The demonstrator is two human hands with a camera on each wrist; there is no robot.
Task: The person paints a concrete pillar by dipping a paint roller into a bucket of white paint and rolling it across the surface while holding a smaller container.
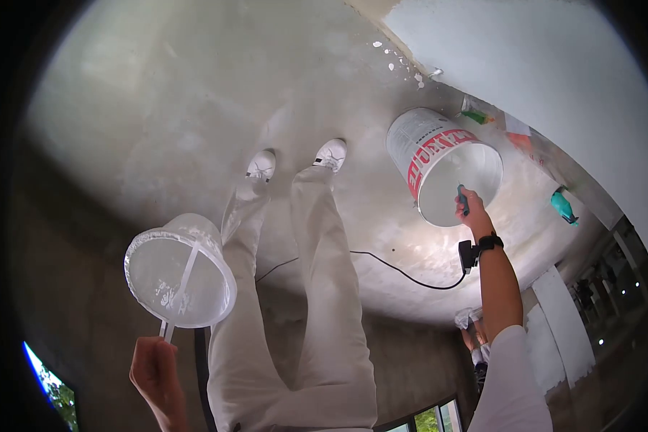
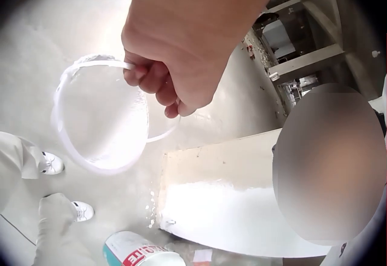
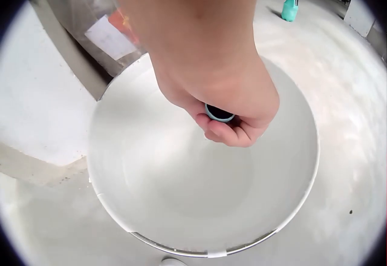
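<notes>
My left hand grips the white handle of a small whitish pail, which hangs tilted beside my left leg. White smears mark the pail's inside; in the left wrist view its rim faces the camera and the fingers curl round the handle. My right hand holds a dark green tool handle at the mouth of a large white bucket with red lettering. From the right wrist view, the handle's round end shows between thumb and fingers. The tool's lower part is hidden by the hand.
A low white-coated wall runs beside the large bucket. A green spray bottle stands on the floor beyond my right arm. A black cable runs from the right wrist past my legs. Another person's legs show behind.
</notes>
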